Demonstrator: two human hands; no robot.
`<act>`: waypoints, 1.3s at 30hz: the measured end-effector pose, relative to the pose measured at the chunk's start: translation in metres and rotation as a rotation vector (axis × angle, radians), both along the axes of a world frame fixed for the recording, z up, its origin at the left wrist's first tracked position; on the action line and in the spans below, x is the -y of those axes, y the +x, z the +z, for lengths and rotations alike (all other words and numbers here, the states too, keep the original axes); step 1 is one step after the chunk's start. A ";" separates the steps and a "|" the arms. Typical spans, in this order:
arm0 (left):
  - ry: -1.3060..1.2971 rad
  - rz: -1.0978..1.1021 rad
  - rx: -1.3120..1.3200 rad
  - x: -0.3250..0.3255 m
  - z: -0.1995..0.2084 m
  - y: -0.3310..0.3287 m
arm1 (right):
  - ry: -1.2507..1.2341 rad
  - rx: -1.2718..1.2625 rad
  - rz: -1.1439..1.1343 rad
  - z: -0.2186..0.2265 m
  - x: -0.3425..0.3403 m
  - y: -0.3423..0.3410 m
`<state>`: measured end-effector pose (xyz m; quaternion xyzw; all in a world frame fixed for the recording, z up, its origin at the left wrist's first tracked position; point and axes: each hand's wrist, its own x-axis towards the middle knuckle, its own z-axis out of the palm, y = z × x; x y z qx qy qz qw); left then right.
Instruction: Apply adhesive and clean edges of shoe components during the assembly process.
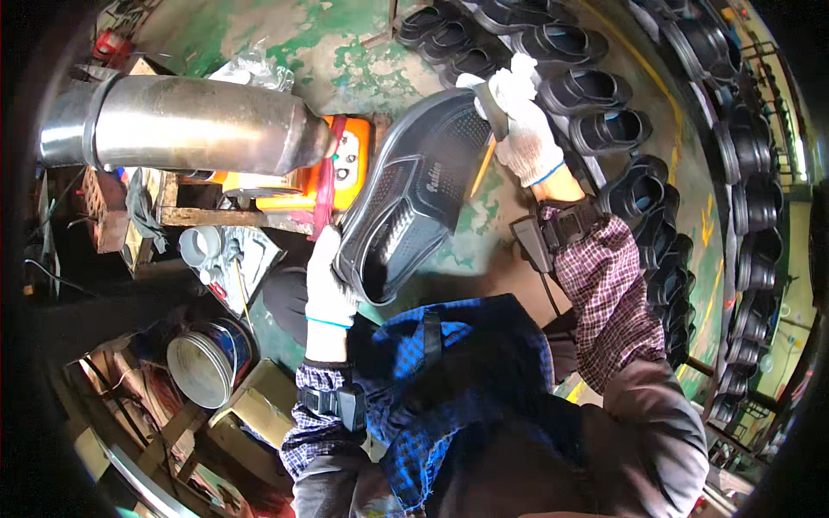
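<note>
A black perforated slip-on shoe (423, 173) is held up in front of me, its toe pointing away and its opening nearest me. My left hand (326, 281), in a white knit glove, is closed on the heel end at the shoe's left side. At the toe is my right hand (525, 121), also gloved, its fingers closed round a dark flat piece (493, 112) whose kind I cannot make out. This piece touches or lies right beside the toe edge. A thin yellow-brown stick (482, 167) shows below it, partly hidden by the hand.
Left of the shoe, a large steel cylinder (199, 121) joins an orange machine (352, 160) on a wooden frame. Rows of black shoes (609, 129) stand on the right, with racked shoes (751, 207) beyond. A bucket (203, 367) and a white pipe piece (200, 246) sit at lower left.
</note>
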<state>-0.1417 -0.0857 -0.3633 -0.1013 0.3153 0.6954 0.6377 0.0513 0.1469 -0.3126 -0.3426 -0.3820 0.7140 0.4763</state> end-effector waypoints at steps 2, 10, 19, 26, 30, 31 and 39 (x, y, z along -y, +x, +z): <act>0.005 0.044 0.003 0.007 -0.007 -0.014 | -0.040 -0.032 0.050 0.013 0.002 -0.026; 0.024 0.066 -0.133 0.039 0.022 -0.005 | 0.064 -0.085 0.392 -0.009 -0.006 -0.047; 0.407 -0.085 0.740 0.085 -0.010 0.022 | -0.156 0.189 0.568 0.008 0.012 -0.040; 0.348 -0.161 1.111 0.013 -0.011 0.008 | -0.185 0.151 0.298 -0.017 -0.027 -0.025; 0.218 -0.324 0.577 -0.021 -0.009 -0.013 | -0.120 0.065 0.109 -0.013 -0.027 0.001; 0.196 -0.297 0.415 -0.024 -0.002 -0.012 | -0.130 0.013 0.034 -0.017 -0.023 0.006; 0.237 -0.416 -0.156 0.053 0.033 0.011 | -0.459 -0.375 -0.174 -0.053 0.087 0.074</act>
